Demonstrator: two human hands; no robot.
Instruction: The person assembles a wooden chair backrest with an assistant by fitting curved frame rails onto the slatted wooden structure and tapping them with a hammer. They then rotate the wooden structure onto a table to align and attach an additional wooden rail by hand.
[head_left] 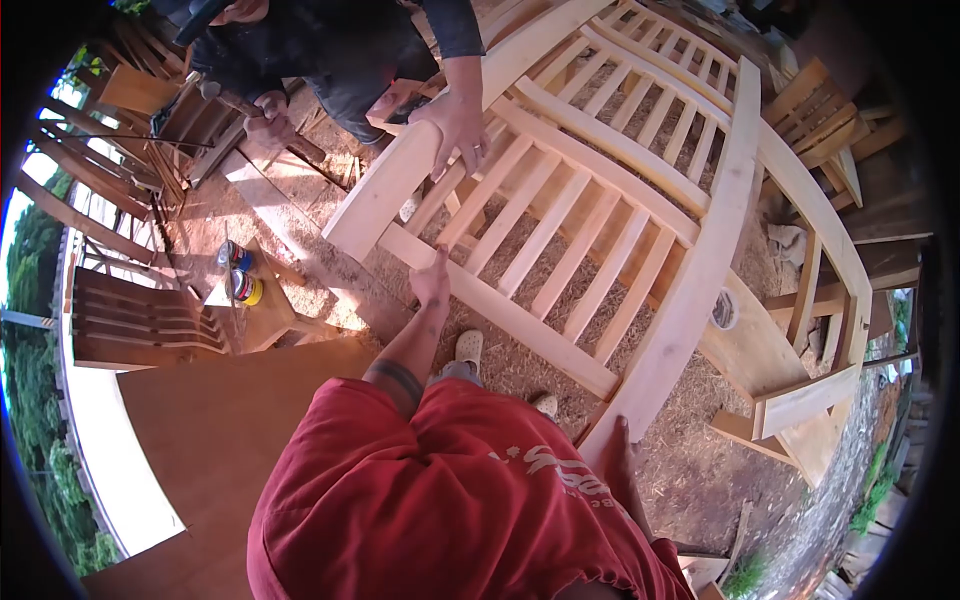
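We see the slatted wooden frame (pixel 608 172) before the wearer, above sawdust-strewn ground (pixel 690 485). The left hand (pixel 431 281) closes its fingers around the near rail (pixel 500 308); the right hand (pixel 620 462) lies against the wide side board (pixel 705 275), its finger posture indeterminable to us. A co-worker's hand (pixel 268 124) grips a hammer (pixel 238 103).

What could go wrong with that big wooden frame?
The co-worker holds a hammer; swung, it might catch fingers, since the co-worker's other hand and the wearer's left hand are on the wooden frame. If the left or right hand slips, the frame might shift.
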